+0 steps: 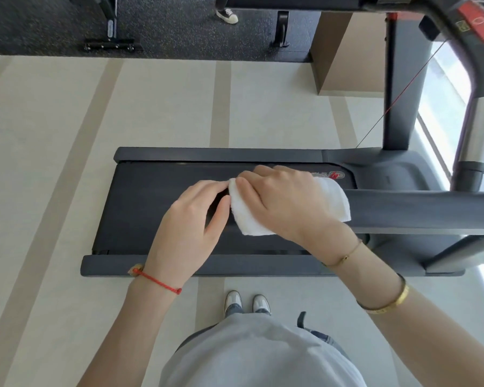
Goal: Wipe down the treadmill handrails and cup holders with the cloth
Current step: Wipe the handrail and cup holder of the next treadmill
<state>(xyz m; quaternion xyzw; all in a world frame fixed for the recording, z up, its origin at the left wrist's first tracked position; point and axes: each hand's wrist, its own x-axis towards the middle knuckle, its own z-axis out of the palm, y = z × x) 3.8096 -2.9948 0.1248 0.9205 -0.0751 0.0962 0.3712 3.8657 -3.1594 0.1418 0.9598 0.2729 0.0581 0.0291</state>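
two hands are seen working at the free end of the near handrail [419, 210], where a white cloth [252, 219] is draped over the rail tip. the right hand [285, 202] is laid over the cloth with its fingers curled down around cloth and rail end together. the left hand [190, 227] is held just beside it, fingertips bent and pinching the cloth's left edge, as if the fold were being adjusted.

the cloth is judged to be light, soft and limp terry, with no stiffness of its own; it will take whatever shape is pressed into it and is not fragile. some grip against the rail's matte dark covering is expected, so bunching rather than slipping is the likelier fault. it is best taken hold of by wrapping it around the rail under the palm, with loose edges tucked in so that nothing trails.

the handrail is judged rigid and fixed, so firm pressure can be borne. the far grip with its metal sleeve [478, 129] appears smoother, and a tighter wrap may be called for there. cup holders cannot be made out in this view
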